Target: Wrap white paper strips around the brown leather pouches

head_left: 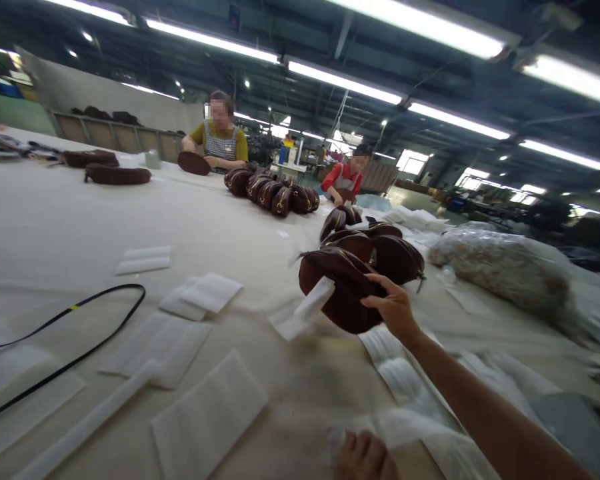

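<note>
A dark brown bag (pixel 347 303) is gripped at its right edge by my right hand (pixel 393 307), thumb and fingers pinched on it. White foam wrap (pixel 315 299) sticks out at the bag's left side. Behind it on the table lie more brown bags with zips (pixel 393 257). Low in the view, at the bottom edge, my left hand (pixel 365 457) shows only its curled fingers. Something pale and see-through is beside these fingers, too blurred to make out.
White foam sheets (pixel 207 407) and a black strap (pixel 105 340) lie on the left of the table (pixel 220 233). A row of brown bags (pixel 270 190) stands farther back. Two people work across the table. A plastic-wrapped bundle (pixel 505 270) sits at the right.
</note>
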Motion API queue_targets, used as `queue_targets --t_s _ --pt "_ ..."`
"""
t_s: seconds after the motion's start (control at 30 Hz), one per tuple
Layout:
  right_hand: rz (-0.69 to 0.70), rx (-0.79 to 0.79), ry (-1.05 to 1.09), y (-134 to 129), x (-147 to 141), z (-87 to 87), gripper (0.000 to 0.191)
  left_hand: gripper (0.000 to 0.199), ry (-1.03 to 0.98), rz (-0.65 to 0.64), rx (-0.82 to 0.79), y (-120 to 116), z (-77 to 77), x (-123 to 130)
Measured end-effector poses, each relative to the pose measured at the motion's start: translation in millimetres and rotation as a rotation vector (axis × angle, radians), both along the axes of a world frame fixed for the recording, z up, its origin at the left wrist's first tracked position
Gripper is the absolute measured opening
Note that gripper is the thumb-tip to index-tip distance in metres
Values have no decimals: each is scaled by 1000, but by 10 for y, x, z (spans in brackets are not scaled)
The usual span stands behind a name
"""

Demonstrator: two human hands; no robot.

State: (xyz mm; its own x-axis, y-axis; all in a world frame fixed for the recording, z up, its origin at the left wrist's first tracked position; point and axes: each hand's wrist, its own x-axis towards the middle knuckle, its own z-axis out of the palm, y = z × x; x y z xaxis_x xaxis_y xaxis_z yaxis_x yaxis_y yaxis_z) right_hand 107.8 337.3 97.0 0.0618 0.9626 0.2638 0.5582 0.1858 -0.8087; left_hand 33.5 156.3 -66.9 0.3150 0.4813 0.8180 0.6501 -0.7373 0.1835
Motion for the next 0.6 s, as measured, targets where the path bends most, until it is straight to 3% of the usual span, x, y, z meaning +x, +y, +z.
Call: queue_targets --t_s 0.07,0.13,0.2,0.3,0.4,0.5,0.6 --pt "64 4 104 -579 334 81 40 15 -73 -26 50 -124 257 39" --pt "130 32 140 -1159 623 156 35 9 -123 -84 96 -317 650 -22" --pt "204 59 108 -1700 847 198 28 18 -141 -96 187 -515 1089 -179" --pt "326 52 106 -2365 1059 152 26 26 -109 37 64 -721 1579 -467" --pt "403 35 113 -2799 1179 -16 24 18 -37 -90 -85 -845 1704 -629" --pt "458 70 64 -3031 1254 -180 22 16 33 -199 -136 -990 1608 -621" --pt "387 259 -127 -3157 1246 -224 23 17 98 -164 -75 -1134 1522 -545"
